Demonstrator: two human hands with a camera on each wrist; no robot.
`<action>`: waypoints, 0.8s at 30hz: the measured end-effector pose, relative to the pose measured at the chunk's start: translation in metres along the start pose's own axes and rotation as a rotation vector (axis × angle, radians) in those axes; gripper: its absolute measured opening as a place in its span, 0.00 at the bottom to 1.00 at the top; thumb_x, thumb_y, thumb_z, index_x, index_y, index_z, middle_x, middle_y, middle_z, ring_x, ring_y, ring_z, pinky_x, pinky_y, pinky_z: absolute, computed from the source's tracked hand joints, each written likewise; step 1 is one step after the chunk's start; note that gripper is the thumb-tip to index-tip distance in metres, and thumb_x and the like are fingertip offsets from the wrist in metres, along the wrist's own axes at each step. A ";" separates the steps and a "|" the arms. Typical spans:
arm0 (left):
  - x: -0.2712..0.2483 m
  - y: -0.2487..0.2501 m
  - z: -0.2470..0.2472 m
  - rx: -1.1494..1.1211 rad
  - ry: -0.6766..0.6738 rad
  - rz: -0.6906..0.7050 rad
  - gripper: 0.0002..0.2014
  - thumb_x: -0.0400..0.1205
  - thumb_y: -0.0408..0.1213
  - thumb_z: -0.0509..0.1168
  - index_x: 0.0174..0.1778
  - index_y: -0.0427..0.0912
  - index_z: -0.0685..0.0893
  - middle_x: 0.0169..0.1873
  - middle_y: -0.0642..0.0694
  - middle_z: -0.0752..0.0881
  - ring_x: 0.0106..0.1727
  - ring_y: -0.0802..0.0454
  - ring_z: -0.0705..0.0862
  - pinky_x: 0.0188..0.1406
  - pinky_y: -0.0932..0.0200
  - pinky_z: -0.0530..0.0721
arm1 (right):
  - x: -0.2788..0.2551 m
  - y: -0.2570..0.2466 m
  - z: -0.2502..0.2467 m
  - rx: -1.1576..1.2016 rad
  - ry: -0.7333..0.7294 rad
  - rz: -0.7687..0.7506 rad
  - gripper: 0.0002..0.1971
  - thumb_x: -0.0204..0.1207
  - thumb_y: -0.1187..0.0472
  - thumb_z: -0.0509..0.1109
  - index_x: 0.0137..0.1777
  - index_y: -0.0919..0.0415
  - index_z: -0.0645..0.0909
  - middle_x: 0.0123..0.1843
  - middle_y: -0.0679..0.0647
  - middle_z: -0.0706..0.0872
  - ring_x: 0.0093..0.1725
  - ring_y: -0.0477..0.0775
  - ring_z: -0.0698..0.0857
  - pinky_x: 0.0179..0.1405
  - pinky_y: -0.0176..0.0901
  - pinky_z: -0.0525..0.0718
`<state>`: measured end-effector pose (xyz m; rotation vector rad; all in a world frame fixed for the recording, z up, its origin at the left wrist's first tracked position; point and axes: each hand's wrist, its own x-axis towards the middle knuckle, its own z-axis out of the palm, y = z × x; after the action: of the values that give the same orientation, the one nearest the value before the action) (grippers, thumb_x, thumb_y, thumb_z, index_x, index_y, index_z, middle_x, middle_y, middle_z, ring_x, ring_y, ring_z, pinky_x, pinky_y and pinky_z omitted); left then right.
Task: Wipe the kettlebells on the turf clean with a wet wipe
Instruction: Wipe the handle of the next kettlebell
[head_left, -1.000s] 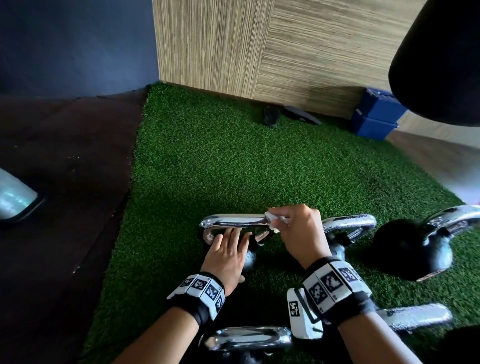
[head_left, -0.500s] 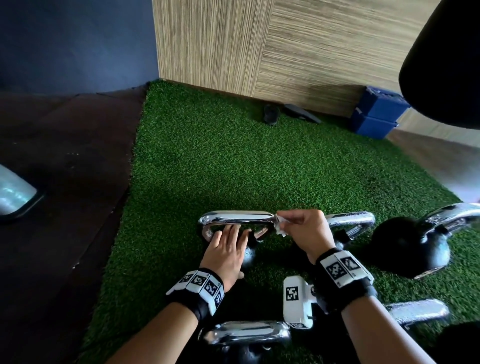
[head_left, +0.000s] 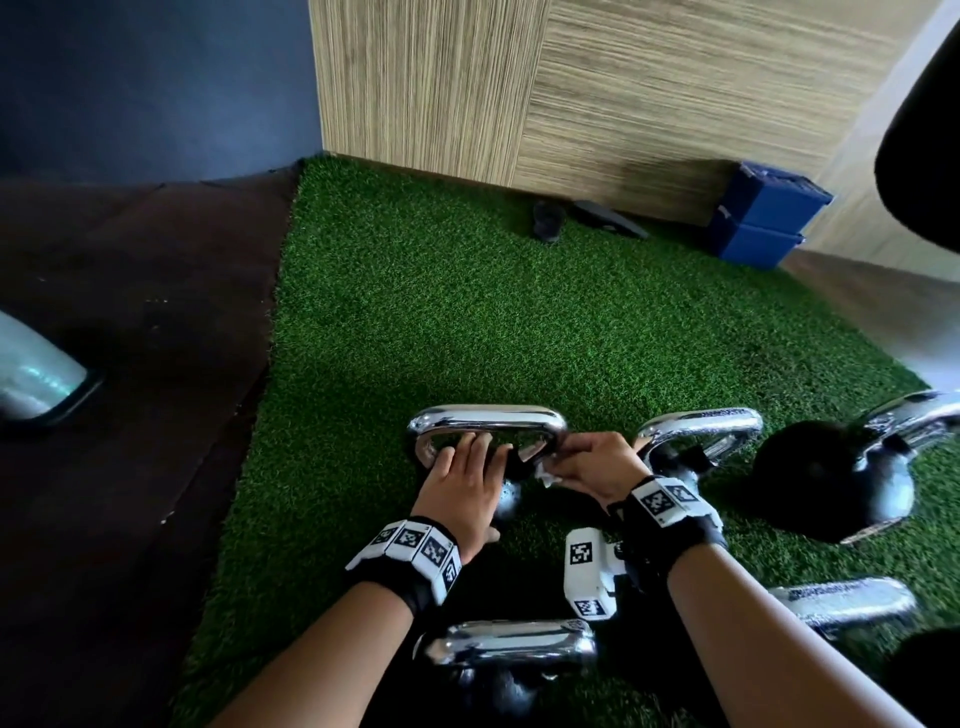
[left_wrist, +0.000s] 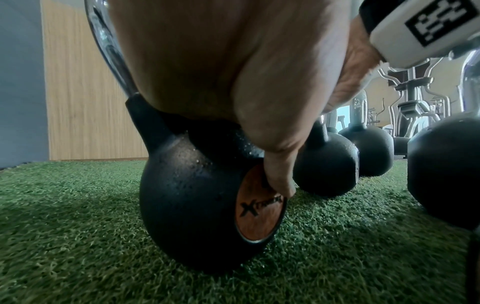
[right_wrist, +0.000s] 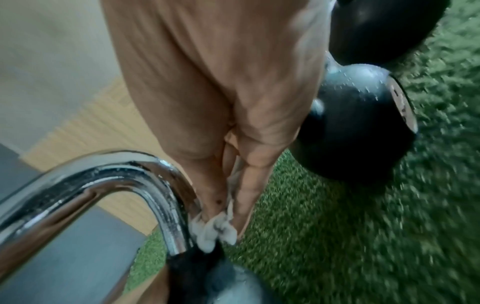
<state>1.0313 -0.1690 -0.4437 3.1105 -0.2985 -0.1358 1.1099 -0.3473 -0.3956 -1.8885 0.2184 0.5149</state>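
wet wipe (right_wrist: 215, 230) pinched in fingers (right_wrist: 249, 185), against handle (right_wrist: 166, 197)

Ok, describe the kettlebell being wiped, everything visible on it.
The kettlebell stands upright on the green turf, front-left of the group. Its round body is matte black and speckled, with an orange-brown disc printed with a dark logo. A shiny chrome handle loops over it. The left hand rests on the body, fingers reaching into the loop; the right hand pinches a crumpled white wet wipe against the handle's right bend.
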 end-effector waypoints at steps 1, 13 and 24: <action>-0.001 0.000 -0.003 -0.007 -0.019 0.004 0.54 0.81 0.57 0.69 0.89 0.41 0.38 0.88 0.36 0.42 0.89 0.38 0.42 0.87 0.40 0.44 | -0.002 -0.001 -0.002 -0.042 0.006 -0.004 0.07 0.70 0.77 0.78 0.44 0.66 0.90 0.41 0.62 0.93 0.35 0.54 0.89 0.45 0.47 0.90; -0.051 -0.037 -0.091 -1.209 0.092 0.019 0.17 0.89 0.49 0.62 0.69 0.48 0.86 0.60 0.50 0.92 0.61 0.59 0.90 0.58 0.68 0.85 | -0.094 -0.078 -0.025 -0.180 -0.283 -0.349 0.20 0.58 0.60 0.85 0.51 0.57 0.88 0.46 0.53 0.95 0.46 0.50 0.93 0.46 0.41 0.90; -0.055 -0.042 -0.103 -1.964 0.172 -0.060 0.15 0.78 0.46 0.70 0.55 0.45 0.94 0.55 0.43 0.94 0.51 0.54 0.92 0.54 0.59 0.90 | -0.096 -0.093 0.029 -0.097 -0.118 -0.628 0.22 0.56 0.64 0.89 0.45 0.56 0.81 0.41 0.55 0.88 0.38 0.55 0.86 0.44 0.59 0.92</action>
<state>0.9945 -0.1171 -0.3378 1.1614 0.0190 -0.0655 1.0535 -0.2951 -0.2828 -1.8860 -0.4751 0.2046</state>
